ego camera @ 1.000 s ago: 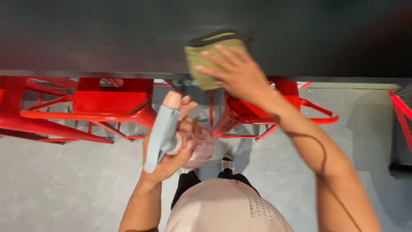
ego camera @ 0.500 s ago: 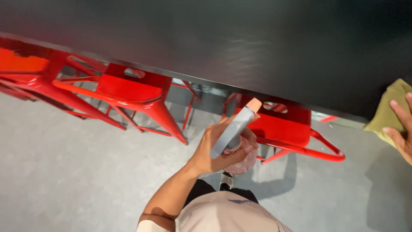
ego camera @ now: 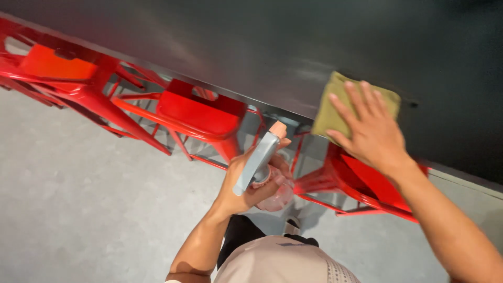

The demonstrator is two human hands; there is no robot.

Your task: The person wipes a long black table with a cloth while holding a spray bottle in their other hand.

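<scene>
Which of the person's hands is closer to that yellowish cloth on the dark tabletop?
The right. The right hand lies flat on the cloth, pressing it to the table. The left hand is lower, off the table edge, gripping a spray bottle.

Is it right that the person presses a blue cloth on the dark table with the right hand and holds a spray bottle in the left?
Not quite: the head view shows the cloth is yellow-green, not blue. The right hand presses it on the dark table; the left hand holds the spray bottle.
</scene>
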